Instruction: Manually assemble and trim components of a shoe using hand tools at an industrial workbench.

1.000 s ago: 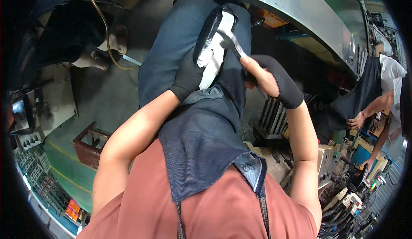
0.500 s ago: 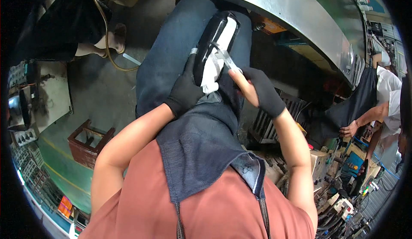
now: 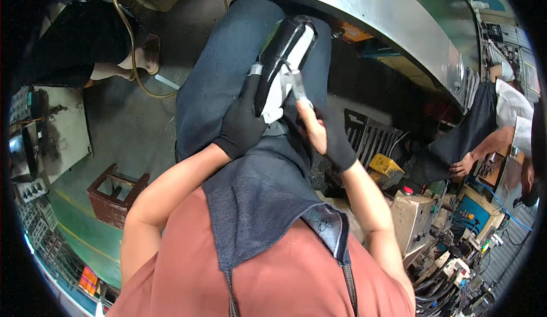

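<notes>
A glossy black shoe upper (image 3: 279, 49) with a white underside (image 3: 299, 49) lies lengthwise over my thighs, its far end toward the bench. It looks stretched over a last. My left hand (image 3: 242, 112), in a black glove with light tape on a finger, grips its near left side. My right hand (image 3: 325, 132), in a black glove that leaves the thumb bare, is closed around a silver metal hand tool (image 3: 297, 84) with a dark curved head. That head touches the white underside near its middle; the exact kind of tool is blurred. Crumpled white material (image 3: 273, 115) sticks out at the near end.
A metal bench edge (image 3: 342, 1) curves across the top. A brown stool (image 3: 117, 194) stands on the floor at left, and a hose (image 3: 135, 49) hangs beside another person's foot (image 3: 149, 55). To the right are a yellow pedal (image 3: 386, 164), machinery (image 3: 413, 223) and another person's hand (image 3: 464, 164).
My right hand has moved slightly left and nearer my body, turning the tool more upright along the shoe upper. My left hand keeps its hold. The whole view has shifted a little.
</notes>
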Demonstrator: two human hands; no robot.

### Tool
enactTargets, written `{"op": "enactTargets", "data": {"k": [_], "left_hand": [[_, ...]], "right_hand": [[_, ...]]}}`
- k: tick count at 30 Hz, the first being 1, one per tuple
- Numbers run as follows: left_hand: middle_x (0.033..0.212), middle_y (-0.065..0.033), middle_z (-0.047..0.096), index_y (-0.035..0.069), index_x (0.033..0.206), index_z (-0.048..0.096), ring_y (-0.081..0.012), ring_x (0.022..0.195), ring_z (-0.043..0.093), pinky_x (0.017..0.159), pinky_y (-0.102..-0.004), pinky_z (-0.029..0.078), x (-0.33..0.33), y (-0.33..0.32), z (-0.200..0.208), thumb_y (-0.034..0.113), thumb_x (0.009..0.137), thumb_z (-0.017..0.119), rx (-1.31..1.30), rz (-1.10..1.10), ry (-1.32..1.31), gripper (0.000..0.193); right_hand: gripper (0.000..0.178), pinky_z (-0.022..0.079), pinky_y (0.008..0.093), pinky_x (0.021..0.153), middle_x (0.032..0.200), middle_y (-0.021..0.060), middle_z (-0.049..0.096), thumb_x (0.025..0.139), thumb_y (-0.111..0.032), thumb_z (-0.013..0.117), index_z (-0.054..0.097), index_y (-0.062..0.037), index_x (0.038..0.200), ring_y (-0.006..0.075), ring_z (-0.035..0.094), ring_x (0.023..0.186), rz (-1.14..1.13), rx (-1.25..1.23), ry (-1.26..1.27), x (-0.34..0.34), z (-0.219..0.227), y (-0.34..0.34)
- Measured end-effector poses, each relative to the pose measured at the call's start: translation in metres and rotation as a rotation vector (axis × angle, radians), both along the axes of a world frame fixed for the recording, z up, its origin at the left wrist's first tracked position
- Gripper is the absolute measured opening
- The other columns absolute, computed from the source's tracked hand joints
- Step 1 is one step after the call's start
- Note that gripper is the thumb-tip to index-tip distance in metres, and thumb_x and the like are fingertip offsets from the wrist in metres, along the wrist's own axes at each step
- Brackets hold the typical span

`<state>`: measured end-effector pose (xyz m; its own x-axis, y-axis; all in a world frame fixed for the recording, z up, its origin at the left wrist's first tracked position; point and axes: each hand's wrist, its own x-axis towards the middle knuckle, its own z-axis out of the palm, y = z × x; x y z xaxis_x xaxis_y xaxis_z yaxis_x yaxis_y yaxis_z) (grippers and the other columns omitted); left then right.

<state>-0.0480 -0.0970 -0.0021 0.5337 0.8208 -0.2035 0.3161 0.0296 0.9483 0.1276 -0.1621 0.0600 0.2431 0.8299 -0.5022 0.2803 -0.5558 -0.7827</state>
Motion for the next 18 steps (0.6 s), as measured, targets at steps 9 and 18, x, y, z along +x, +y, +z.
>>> {"op": "enactTargets", "data": {"k": [9, 18], "left_hand": [[0.12, -0.0152, 0.062, 0.0, 0.126, 0.052, -0.0246, 0.114, 0.06, 0.099, -0.0372, 0.048, -0.078, 0.109, 0.092, 0.01, 0.077, 0.073, 0.076, -0.274, -0.012, 0.053], [0.138, -0.0245, 0.047, 0.0, 0.141, 0.036, -0.0344, 0.124, 0.052, 0.101, -0.0421, 0.041, 0.031, 0.033, -0.002, 0.033, 0.083, 0.069, 0.391, -0.057, 0.23, 0.074]], "right_hand": [[0.043, 0.046, 0.0271, 0.057, 0.074, 0.0021, 0.06, 0.1, -0.04, 0.047, 0.061, -0.0039, 0.08, 0.0112, 0.057, 0.063, -0.16, 0.065, -0.003, 0.045, -0.008, -0.056], [0.046, 0.048, 0.0269, 0.07, 0.078, 0.0054, 0.065, 0.1, -0.041, 0.045, 0.062, -0.0006, 0.089, 0.0128, 0.061, 0.071, -0.296, 0.016, 0.239, 0.04, 0.019, -0.073]]}}
